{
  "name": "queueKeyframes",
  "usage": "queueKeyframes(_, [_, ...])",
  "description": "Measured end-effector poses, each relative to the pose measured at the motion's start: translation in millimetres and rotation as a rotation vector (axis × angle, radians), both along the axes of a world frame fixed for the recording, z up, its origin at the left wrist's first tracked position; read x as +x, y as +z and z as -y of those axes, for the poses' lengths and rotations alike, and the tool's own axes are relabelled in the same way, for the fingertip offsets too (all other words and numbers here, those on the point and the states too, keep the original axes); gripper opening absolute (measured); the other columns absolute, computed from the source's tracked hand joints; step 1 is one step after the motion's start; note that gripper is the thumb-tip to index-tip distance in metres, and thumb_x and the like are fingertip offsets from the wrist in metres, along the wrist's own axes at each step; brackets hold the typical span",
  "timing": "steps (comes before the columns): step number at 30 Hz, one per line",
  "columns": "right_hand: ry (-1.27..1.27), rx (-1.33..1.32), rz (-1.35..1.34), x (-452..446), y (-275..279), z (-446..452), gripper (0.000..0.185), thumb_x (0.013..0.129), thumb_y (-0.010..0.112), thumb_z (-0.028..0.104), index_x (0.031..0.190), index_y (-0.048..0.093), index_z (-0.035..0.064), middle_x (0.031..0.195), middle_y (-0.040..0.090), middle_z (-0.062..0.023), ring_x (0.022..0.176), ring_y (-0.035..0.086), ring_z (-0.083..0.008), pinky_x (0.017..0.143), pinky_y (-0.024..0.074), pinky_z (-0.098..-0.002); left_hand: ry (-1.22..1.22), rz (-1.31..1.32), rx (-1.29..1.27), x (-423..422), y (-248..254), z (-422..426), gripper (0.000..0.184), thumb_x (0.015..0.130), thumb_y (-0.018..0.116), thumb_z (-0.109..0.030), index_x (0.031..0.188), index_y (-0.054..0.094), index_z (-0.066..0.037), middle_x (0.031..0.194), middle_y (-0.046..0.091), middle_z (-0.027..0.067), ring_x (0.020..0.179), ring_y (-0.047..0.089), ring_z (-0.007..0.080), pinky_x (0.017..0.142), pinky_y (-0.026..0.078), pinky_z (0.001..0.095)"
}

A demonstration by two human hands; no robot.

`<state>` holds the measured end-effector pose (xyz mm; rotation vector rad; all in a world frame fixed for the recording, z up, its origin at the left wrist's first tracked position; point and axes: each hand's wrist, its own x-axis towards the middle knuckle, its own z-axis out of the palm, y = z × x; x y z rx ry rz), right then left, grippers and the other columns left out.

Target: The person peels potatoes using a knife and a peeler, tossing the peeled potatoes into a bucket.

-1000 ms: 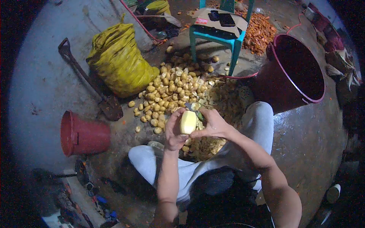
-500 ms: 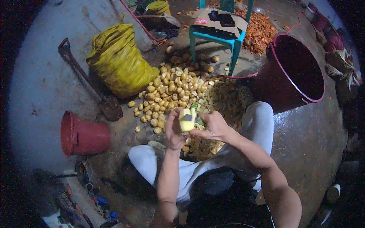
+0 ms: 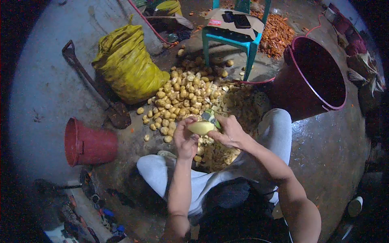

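A pale, mostly peeled potato sits between my hands, lying sideways. The fingers of my left hand are closed on its left end. In my right hand is a green peeler, its head over the far side of the potato; my fingers hide most of the handle. My right thumb reaches the potato's right end. Just beyond, a heap of potatoes covers the floor, and peel scraps lie below my hands between my legs.
A yellow sack and a shovel stand to the left, with a red bucket nearer. Ahead is a green chair carrying cardboard and dark devices. Orange pieces are piled behind it. A large dark-red tub stands right.
The potato has turned in my left hand, from upright to lying sideways with its smooth side up. The peeler has tilted and shifted slightly beyond it.
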<state>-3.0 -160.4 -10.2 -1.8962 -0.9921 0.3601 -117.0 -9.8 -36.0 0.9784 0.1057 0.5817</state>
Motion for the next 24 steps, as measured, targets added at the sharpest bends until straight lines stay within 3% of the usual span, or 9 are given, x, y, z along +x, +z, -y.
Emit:
queueKeyframes(2, [-0.001, 0.039, 0.157, 2.5, 1.2, 0.5, 0.065, 0.074, 0.064, 0.062, 0.076, 0.058, -0.0033, 0.052, 0.053, -0.0221, 0.053, 0.059, -0.0405, 0.053, 0.0476, -0.0465, -0.035, -0.059, -0.045, -2.3, 6.7, 1.4, 0.052, 0.069, 0.081, -0.009, 0.112, 0.053, -0.002, 0.113, 0.058, 0.0113, 0.104, 0.057, 0.022, 0.092, 0.046, 0.0348])
queueKeyframes(6, [-0.004, 0.029, 0.152, 1.8, 9.2, 2.5, 0.065, 0.074, 0.065, 0.062, 0.078, 0.06, -0.003, 0.051, 0.052, -0.0225, 0.052, 0.058, -0.0402, 0.053, 0.0474, -0.0466, -0.057, -0.048, -0.022, -3.4, 2.8, 0.2, 0.048, 0.069, 0.079, -0.005, 0.11, 0.053, -0.002, 0.115, 0.058, 0.0133, 0.103, 0.058, 0.0222, 0.092, 0.046, 0.035])
queueKeyframes(12, [0.011, -0.108, 0.223, -8.0, 16.9, -1.0, 0.049, 0.084, 0.059, 0.049, 0.079, 0.061, 0.0007, 0.051, 0.052, -0.0204, 0.05, 0.058, -0.0374, 0.051, 0.0465, -0.0434, 0.014, -0.035, 0.007, -3.3, 2.6, 1.5, 0.042, 0.07, 0.075, 0.0, 0.105, 0.053, -0.003, 0.112, 0.059, 0.0124, 0.102, 0.058, 0.0226, 0.093, 0.046, 0.0347])
queueKeyframes(14, [0.066, 0.029, -0.137, -8.3, 13.6, -3.2, 0.044, 0.091, 0.051, 0.041, 0.075, 0.058, 0.0009, 0.054, 0.053, -0.0176, 0.049, 0.055, -0.0311, 0.051, 0.0439, -0.0414, -0.017, 0.001, -0.105, -1.4, -6.9, -1.3, 0.04, 0.072, 0.073, 0.0, 0.106, 0.052, -0.004, 0.111, 0.059, 0.0115, 0.103, 0.059, 0.0242, 0.09, 0.048, 0.0363])
queueKeyframes(18, [0.227, 0.108, -0.204, 21.1, -12.4, -4.1, 0.048, 0.098, 0.036, 0.034, 0.067, 0.043, -0.0007, 0.058, 0.041, -0.011, 0.053, 0.04, -0.0221, 0.052, 0.0355, -0.038, -0.025, -0.048, -0.297, -3.9, 5.0, -24.9, 0.042, 0.075, 0.069, -0.001, 0.113, 0.049, -0.006, 0.114, 0.059, 0.0118, 0.104, 0.06, 0.0281, 0.084, 0.053, 0.0394])
queueKeyframes(19, [0.05, 0.107, -0.352, 28.6, -33.0, -10.6, 0.045, 0.099, 0.033, 0.032, 0.07, 0.043, -0.0009, 0.056, 0.039, -0.0103, 0.053, 0.04, -0.0219, 0.052, 0.0356, -0.0375, -0.027, -0.054, -0.316, -5.8, 4.7, -35.6, 0.047, 0.076, 0.067, -0.001, 0.118, 0.048, -0.006, 0.116, 0.059, 0.0129, 0.104, 0.06, 0.0296, 0.086, 0.052, 0.0394])
queueKeyframes(21, [0.03, 0.022, -0.471, 51.2, -66.7, -15.1, 0.047, 0.099, 0.031, 0.034, 0.073, 0.045, -0.0024, 0.058, 0.043, -0.0119, 0.052, 0.043, -0.0225, 0.051, 0.0362, -0.0383, -0.029, -0.05, -0.262, -7.1, 12.0, -57.3, 0.047, 0.077, 0.064, -0.002, 0.121, 0.047, -0.006, 0.117, 0.058, 0.0156, 0.104, 0.06, 0.0319, 0.085, 0.052, 0.0406])
queueKeyframes(23, [-0.158, -0.037, -0.583, 62.6, -87.1, -27.0, 0.066, 0.098, 0.029, 0.052, 0.054, 0.043, 0.0062, 0.043, 0.04, -0.003, 0.036, 0.041, -0.0161, 0.041, 0.0347, -0.0317, -0.025, -0.061, -0.213, -5.8, 20.1, -76.0, 0.044, 0.081, 0.062, -0.006, 0.122, 0.047, -0.006, 0.115, 0.059, 0.0182, 0.102, 0.06, 0.0334, 0.085, 0.051, 0.0428])
queueKeyframes(24, [-0.156, -0.036, -0.54, 72.5, -124.0, -28.3, 0.066, 0.098, 0.03, 0.053, 0.054, 0.044, 0.0056, 0.043, 0.041, -0.0038, 0.037, 0.042, -0.0165, 0.041, 0.0351, -0.0321, -0.018, -0.083, -0.276, -4.7, 20.9, -87.1, 0.042, 0.083, 0.062, -0.008, 0.122, 0.047, -0.006, 0.113, 0.059, 0.0168, 0.101, 0.06, 0.0327, 0.085, 0.051, 0.0426])
